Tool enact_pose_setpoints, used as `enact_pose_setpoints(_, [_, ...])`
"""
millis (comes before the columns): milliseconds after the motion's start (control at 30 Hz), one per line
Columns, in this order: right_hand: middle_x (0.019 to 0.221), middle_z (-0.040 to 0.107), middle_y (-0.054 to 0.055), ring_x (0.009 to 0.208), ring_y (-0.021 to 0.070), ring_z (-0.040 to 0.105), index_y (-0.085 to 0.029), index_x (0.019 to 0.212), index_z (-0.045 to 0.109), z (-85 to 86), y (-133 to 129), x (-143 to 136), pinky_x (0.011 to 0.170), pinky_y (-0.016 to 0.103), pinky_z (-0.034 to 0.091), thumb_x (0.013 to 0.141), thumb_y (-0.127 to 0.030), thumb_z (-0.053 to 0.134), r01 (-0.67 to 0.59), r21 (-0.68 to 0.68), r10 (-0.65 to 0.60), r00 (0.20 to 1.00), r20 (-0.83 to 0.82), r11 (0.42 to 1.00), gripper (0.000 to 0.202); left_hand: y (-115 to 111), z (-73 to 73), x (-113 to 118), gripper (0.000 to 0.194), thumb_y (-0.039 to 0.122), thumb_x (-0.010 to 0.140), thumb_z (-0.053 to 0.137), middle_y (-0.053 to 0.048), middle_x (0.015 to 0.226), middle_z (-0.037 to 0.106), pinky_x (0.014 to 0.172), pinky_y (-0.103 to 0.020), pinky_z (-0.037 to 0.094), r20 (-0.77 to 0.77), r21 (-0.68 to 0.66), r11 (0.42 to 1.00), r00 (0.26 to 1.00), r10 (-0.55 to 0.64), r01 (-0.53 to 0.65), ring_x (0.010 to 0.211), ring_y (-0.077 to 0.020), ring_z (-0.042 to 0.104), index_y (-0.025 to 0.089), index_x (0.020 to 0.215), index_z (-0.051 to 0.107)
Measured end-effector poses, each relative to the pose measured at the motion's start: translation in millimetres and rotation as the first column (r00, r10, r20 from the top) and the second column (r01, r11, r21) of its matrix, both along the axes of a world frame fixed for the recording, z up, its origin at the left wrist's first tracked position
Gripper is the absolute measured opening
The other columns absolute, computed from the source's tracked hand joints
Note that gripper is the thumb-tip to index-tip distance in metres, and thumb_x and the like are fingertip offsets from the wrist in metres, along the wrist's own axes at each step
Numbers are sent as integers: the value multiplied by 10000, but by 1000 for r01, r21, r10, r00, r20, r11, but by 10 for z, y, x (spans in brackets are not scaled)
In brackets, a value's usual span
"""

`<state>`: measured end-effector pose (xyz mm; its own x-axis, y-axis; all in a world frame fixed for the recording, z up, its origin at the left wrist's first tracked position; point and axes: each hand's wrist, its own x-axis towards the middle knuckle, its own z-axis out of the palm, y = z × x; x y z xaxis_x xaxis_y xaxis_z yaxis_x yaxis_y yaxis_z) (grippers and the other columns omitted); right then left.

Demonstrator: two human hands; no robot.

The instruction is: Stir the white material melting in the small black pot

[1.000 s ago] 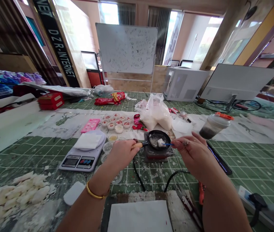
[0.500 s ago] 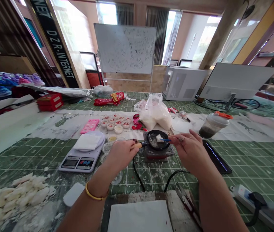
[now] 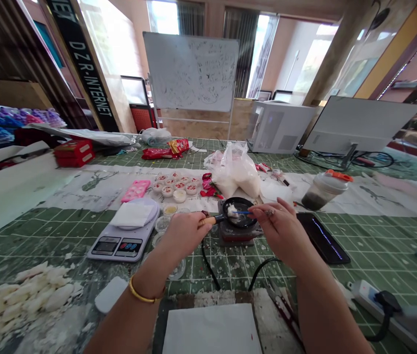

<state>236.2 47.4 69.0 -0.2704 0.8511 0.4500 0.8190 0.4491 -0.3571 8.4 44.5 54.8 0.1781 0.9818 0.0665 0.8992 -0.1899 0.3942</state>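
Note:
A small black frying pan [image 3: 250,222] rests on a little hot plate [image 3: 235,238] in the middle of the table. My left hand [image 3: 185,232] is closed round the pan's wooden handle [image 3: 211,221]. Between the fingers of my right hand [image 3: 280,223] is a thin blue stick [image 3: 243,213], its far end inside the pan. At that end sits a white lump [image 3: 232,211], on the pan's left side; whether it is wax or something else I cannot tell. Part of the pan's right rim is near my right fingertips.
Left of the pan stand a kitchen scale [image 3: 124,236], several small clear cups and white filled cups [image 3: 179,196]. Pale flakes [image 3: 27,295] lie at the front left. A plastic bag [image 3: 236,172] is behind the pan, a shaker bottle [image 3: 322,191] to the right, a power strip [image 3: 372,300] nearer.
My right hand has shifted slightly left, and the stick's end with the white lump has moved from the pan's middle to its left side. My left hand keeps its hold.

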Motion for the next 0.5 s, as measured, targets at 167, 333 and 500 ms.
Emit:
enact_pose_setpoints(167, [907,702,7,961,167,592,-230,804,642,5,-1,11,1067,450,233,901,-357,367,39,16,-40,998,38,999,318,-7,13,-3,311,380,847,402,-39,740,665,604,-263,310,-8,-13,1000,1000,-13,13,666,-161,556,190,805,646])
enact_pose_setpoints(333, [895,703,0,952,171,596,-234,838,640,-1,10,3,1056,468,247,903,-346,360,41,21,-41,999,5,999,308,-14,35,-5,311,374,847,402,-43,753,665,604,-263,317,-15,-18,1000,1000,-12,12,677,-160,559,182,816,645])
enact_pose_setpoints(500, [930,698,-1,963,163,589,-240,809,634,6,1,6,1072,443,234,900,-358,363,-25,4,24,1000,16,1000,309,-9,16,-13,317,376,850,395,-43,735,659,587,-267,312,-20,-17,1000,1000,-20,19,673,-164,561,181,788,638])
